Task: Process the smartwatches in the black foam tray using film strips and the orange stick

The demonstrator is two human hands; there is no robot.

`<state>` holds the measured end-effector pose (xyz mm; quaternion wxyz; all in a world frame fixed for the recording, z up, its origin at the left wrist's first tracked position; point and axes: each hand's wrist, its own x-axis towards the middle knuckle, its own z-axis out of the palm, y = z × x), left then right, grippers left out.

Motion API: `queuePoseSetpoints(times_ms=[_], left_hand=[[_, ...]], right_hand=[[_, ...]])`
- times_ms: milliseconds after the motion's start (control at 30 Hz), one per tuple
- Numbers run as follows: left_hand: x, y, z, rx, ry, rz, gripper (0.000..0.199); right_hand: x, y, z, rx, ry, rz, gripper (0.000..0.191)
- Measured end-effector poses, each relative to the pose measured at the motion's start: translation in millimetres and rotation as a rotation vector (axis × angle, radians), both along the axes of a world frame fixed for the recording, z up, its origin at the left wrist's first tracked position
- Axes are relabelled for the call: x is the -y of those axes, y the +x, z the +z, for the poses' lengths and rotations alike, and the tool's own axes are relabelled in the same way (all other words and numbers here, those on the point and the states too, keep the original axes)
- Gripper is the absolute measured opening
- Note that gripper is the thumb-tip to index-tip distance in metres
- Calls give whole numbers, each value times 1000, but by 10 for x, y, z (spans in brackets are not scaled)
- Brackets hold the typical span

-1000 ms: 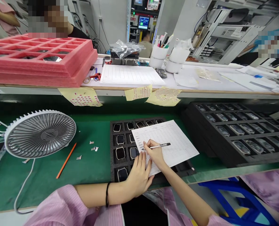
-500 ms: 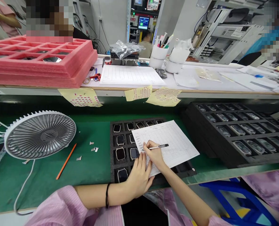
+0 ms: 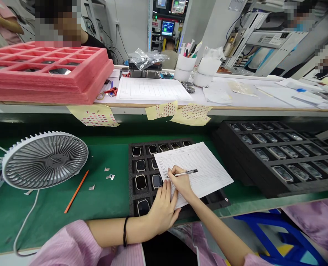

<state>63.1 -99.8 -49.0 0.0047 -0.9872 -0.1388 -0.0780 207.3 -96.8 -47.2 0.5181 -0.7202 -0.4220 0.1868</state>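
Note:
A printed form (image 3: 205,170) with a fine grid and some handwriting down its left side lies tilted over a black foam tray (image 3: 131,184). My right hand (image 3: 180,181) grips a pen (image 3: 184,172), its tip on the sheet's left part. My left hand (image 3: 164,207) rests flat on the sheet's lower left edge, fingers stretched out beside the right hand. Square watch bodies with dark screens sit in the tray's pockets, such as this watch (image 3: 141,181) left of the paper. The sheet hides much of the tray.
A white fan (image 3: 46,160) stands at left. Beside it lie an orange stick (image 3: 76,191) and several small metal pieces (image 3: 108,176). Stacked black trays (image 3: 247,159) of watch cases stand right. Red foam trays (image 3: 80,81) and a pen cup (image 3: 184,66) occupy the shelf above. A co-worker's pink sleeve shows right.
The whole view has shifted very slightly. Both hands, the pen and the form stay in nearly the same places.

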Motion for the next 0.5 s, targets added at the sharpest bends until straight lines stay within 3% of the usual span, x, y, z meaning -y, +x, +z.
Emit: queuePoseSetpoints(times_ms=[500], left_hand=[[-1, -9, -38, 6, -9, -1, 57]], right_hand=[[-5, -17, 35, -2, 11, -22, 35]])
